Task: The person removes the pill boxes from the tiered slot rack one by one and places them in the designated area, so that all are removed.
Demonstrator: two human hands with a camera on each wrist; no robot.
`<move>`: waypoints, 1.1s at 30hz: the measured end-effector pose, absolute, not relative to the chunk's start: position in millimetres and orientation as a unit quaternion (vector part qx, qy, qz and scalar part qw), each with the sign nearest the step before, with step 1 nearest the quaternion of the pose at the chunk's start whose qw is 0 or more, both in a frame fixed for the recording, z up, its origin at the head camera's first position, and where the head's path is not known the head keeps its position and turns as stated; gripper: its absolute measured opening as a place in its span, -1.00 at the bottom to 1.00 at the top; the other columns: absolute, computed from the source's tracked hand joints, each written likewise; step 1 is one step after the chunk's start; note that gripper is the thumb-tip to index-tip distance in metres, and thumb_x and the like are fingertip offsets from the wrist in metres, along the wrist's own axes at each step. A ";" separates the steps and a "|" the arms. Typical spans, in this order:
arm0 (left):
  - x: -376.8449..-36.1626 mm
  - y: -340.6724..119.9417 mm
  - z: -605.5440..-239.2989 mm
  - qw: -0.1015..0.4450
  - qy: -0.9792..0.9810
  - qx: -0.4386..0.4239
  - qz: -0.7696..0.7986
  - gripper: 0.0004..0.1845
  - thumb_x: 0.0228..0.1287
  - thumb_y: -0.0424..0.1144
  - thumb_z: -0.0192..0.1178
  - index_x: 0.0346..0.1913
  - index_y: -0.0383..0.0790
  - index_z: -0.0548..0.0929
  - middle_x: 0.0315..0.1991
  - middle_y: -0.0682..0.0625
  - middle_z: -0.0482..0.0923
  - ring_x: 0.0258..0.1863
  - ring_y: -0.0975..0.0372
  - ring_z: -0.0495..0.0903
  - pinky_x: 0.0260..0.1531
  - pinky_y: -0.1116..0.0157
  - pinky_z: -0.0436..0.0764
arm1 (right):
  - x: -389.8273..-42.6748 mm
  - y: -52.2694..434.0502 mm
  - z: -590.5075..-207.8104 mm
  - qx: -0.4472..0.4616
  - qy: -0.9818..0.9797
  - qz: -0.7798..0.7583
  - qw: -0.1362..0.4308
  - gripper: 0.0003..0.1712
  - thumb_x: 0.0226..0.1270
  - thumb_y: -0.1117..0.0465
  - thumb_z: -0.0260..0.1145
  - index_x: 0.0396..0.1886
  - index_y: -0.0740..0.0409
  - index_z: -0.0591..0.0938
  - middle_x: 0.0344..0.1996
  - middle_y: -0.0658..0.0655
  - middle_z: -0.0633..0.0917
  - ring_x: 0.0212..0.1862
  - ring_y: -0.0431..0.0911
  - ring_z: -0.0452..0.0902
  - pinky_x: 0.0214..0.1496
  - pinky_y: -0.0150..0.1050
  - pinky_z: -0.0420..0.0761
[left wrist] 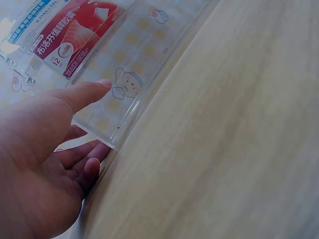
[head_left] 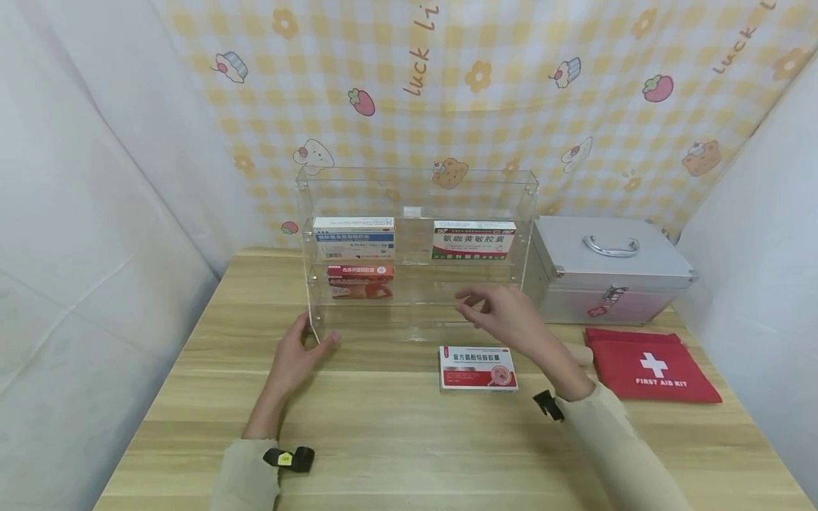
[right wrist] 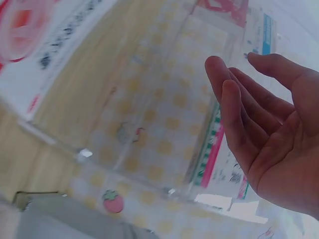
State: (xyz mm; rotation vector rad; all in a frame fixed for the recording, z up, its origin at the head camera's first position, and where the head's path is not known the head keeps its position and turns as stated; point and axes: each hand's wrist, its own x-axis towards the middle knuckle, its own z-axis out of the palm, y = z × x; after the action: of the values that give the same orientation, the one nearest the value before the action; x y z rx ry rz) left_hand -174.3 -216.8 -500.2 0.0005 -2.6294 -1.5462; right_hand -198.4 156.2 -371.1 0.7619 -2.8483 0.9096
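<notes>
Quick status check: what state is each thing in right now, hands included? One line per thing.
Left hand: open, thumb and fingers touching the clear shelf's lower left corner.
Right hand: open, loosely curved, holding nothing, at the shelf front.
Clear shelf: upright, three boxes inside.
Red box: on the lower tier.
White box: flat on the table, outside the shelf.
Metal case: lid down.
First aid pouch: lying flat.

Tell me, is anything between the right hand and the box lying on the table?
Nothing visible. The right hand hovers open just above and behind the medicine box on the table, with only air between them.
</notes>
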 end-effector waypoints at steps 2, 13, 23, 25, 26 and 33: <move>-174.4 -216.8 -500.5 0.047 -0.862 -0.001 -0.505 -0.16 0.23 0.09 0.34 0.44 -0.22 0.26 0.14 -0.23 0.49 0.15 -0.05 0.44 0.19 -0.14 0.29 | -202.5 147.5 -365.3 0.258 -0.921 0.290 0.037 -0.73 0.36 0.08 0.35 -0.04 0.08 0.72 -0.32 -0.01 0.75 -0.57 -0.30 0.55 -0.53 -0.30 0.54; -175.3 -216.1 -502.5 0.047 -0.858 -0.006 -0.511 -0.19 0.23 0.07 0.34 0.43 -0.20 0.28 0.10 -0.19 0.52 0.11 -0.02 0.45 0.15 -0.12 0.33 | -223.0 107.1 -340.7 0.278 -0.924 0.250 0.079 -0.77 0.34 0.05 0.36 -0.08 -0.02 0.72 -0.21 -0.07 0.74 -0.46 -0.30 0.58 -0.45 -0.29 0.57; -173.0 -218.4 -503.8 0.047 -0.860 0.002 -0.508 -0.15 0.22 0.11 0.34 0.46 -0.18 0.25 0.10 -0.18 0.51 0.11 -0.03 0.45 0.15 -0.13 0.33 | -240.6 76.6 -338.9 0.307 -0.914 0.260 0.051 -0.66 0.35 0.08 0.35 0.09 0.00 0.66 -0.11 0.02 0.73 -0.48 -0.26 0.57 -0.45 -0.31 0.54; -172.3 -218.5 -503.5 0.044 -0.859 0.004 -0.510 -0.15 0.23 0.09 0.34 0.46 -0.18 0.24 0.12 -0.18 0.50 0.13 -0.03 0.44 0.17 -0.14 0.32 | -242.9 72.4 -339.8 0.307 -0.913 0.268 0.037 -0.65 0.36 0.10 0.34 0.11 -0.01 0.66 -0.13 0.03 0.73 -0.53 -0.25 0.59 -0.50 -0.33 0.55; -171.9 -218.5 -503.4 0.043 -0.858 0.005 -0.512 -0.15 0.23 0.09 0.34 0.46 -0.18 0.23 0.14 -0.19 0.50 0.15 -0.03 0.43 0.18 -0.14 0.31 | -243.7 70.6 -340.0 0.305 -0.912 0.274 0.030 -0.66 0.36 0.11 0.34 0.11 -0.02 0.66 -0.14 0.04 0.73 -0.56 -0.23 0.60 -0.53 -0.33 0.55; -171.3 -218.1 -503.2 0.047 -0.857 -0.001 -0.514 -0.13 0.22 0.09 0.35 0.47 -0.18 0.22 0.17 -0.19 0.48 0.18 -0.03 0.43 0.21 -0.15 0.28 | -245.3 61.1 -336.6 0.289 -0.917 0.275 0.014 -0.73 0.35 0.10 0.35 0.03 -0.05 0.70 -0.25 0.02 0.73 -0.67 -0.19 0.56 -0.63 -0.32 0.55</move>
State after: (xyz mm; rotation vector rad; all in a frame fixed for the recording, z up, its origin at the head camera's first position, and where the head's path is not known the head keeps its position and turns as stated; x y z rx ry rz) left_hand -171.3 -218.1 -503.2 -0.0020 -2.6129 -1.5675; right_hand -245.3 61.1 -336.6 0.8996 -2.8562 0.8564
